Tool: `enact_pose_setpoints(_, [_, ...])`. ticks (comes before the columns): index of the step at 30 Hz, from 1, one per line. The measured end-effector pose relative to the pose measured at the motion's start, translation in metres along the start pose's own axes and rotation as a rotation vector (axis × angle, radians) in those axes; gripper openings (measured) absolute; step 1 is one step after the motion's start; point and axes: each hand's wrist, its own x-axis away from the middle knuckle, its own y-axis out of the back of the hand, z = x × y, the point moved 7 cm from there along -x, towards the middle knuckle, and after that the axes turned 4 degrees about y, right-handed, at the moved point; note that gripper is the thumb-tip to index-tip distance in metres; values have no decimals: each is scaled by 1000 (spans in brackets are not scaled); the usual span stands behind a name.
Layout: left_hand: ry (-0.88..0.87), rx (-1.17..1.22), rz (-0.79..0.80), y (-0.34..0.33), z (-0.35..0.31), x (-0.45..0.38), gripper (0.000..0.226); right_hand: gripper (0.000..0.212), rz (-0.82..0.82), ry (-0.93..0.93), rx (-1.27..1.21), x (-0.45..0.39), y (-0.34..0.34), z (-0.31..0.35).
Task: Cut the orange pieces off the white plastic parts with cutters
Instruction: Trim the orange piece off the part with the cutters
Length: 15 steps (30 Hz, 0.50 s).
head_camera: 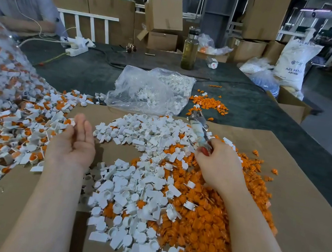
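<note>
My right hand (219,165) grips the cutters (199,130), their blurred head pointing up and away over the piles. My left hand (74,140) lies palm up with relaxed fingers, its fingertips touching a white part with an orange piece (69,122) at the edge of the uncut heap (11,125) on the left. Cut white parts (129,195) lie heaped in the middle of the cardboard sheet (298,208). Cut orange pieces (207,217) are piled under and beside my right forearm.
A clear bag of white parts (151,89) lies beyond the cardboard, with scattered orange pieces (208,104) to its right. A bottle (190,48) and a power strip (76,49) stand further back. Another person (18,2) sits at far left. Cardboard boxes (291,105) line the right edge.
</note>
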Motion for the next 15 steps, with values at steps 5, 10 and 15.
enact_pose_setpoints(5, [-59, 234, 51, 5, -11, 2, 27, 22, 56, -82, 149, -2, -2, -15])
enact_pose_setpoints(10, [-52, 198, 103, 0, -9, 1, 33, 16, 76, -81, 239, -1, -6, -15])
enact_pose_setpoints(15, [-127, -774, 143, -20, 12, 12, 17, 11, 78, -86, 332, 0, -11, -14])
